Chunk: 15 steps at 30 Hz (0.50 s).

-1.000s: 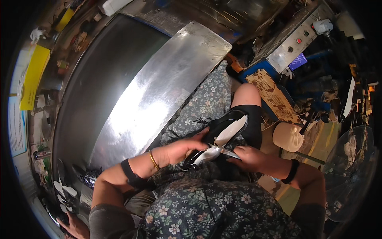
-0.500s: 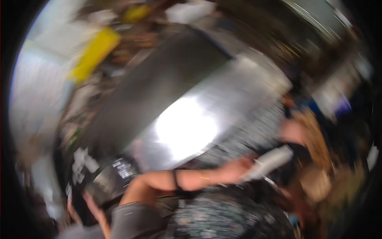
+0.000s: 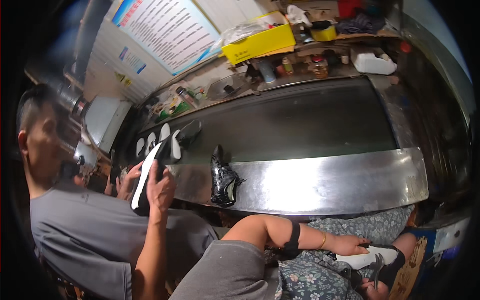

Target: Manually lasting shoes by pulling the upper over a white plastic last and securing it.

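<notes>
Left fingers [image 3: 359, 245] grasping a white-soled shoe [image 3: 353, 261], right fingers [image 3: 373, 289] clasped round a metal tool [image 3: 378, 266]

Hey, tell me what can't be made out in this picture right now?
Upper of the shoe in the lap: head view, mostly hidden beneath its upturned white sole and the left hand.
Whether the metal tool touches that sole: head view, too small to tell.
Wrist of the right hand: head view, cut off by the lower edge.
Contents of the yellow box: head view, partly hidden by its front wall.
</notes>
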Motion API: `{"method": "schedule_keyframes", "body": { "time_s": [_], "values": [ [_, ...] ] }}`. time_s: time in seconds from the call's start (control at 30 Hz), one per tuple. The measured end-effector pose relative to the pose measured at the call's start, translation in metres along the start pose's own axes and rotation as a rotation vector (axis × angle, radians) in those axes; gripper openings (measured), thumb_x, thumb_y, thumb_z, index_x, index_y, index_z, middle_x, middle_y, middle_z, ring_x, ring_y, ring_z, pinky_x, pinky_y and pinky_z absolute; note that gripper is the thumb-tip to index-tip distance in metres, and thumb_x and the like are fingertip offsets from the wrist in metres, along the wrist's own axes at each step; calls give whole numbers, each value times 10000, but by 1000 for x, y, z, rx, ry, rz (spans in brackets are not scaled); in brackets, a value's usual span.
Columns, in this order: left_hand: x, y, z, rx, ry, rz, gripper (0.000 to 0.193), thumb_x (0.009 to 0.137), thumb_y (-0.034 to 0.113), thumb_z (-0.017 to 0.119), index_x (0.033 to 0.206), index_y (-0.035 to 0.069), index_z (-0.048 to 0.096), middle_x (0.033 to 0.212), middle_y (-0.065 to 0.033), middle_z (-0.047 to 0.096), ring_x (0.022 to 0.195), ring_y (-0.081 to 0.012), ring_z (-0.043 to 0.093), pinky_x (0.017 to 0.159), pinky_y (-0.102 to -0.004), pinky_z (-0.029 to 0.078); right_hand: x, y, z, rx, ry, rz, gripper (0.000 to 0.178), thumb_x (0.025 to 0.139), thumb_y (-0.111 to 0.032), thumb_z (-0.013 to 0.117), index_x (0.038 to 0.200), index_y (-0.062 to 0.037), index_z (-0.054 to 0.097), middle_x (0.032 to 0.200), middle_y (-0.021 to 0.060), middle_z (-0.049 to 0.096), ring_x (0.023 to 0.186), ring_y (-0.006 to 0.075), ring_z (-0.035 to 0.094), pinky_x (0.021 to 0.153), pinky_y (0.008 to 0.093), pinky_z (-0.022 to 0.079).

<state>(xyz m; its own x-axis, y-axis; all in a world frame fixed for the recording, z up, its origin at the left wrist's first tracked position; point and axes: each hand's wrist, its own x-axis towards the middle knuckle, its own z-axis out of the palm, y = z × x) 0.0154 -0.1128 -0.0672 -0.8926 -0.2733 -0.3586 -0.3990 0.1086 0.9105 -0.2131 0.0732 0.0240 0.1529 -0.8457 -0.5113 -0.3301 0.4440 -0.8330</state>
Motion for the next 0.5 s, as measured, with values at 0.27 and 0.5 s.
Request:
{"method": "schedule_keyframes", "body": {
  "time_s": [0.27,0.5],
  "values": [
    [4,32,-18,203,202,100,458,895,283,646,1193,-62,600,1302,-245,555,1234,-344,531,1030,-377,425,16,2,-20,402,-134,136,293,953,-280,604,1086,-22,641,915,-8,637,847,68,563,753,248,464],
    [1,59,-10,26,65,-235,493,921,239,632,1342,16,505,1208,-177,640,1088,-273,638,965,-340,469,40,-34,-37,151,-239,238,302,989,-245,513,746,-67,537,601,10,533,490,83,493,456,279,417]
  ]
}}
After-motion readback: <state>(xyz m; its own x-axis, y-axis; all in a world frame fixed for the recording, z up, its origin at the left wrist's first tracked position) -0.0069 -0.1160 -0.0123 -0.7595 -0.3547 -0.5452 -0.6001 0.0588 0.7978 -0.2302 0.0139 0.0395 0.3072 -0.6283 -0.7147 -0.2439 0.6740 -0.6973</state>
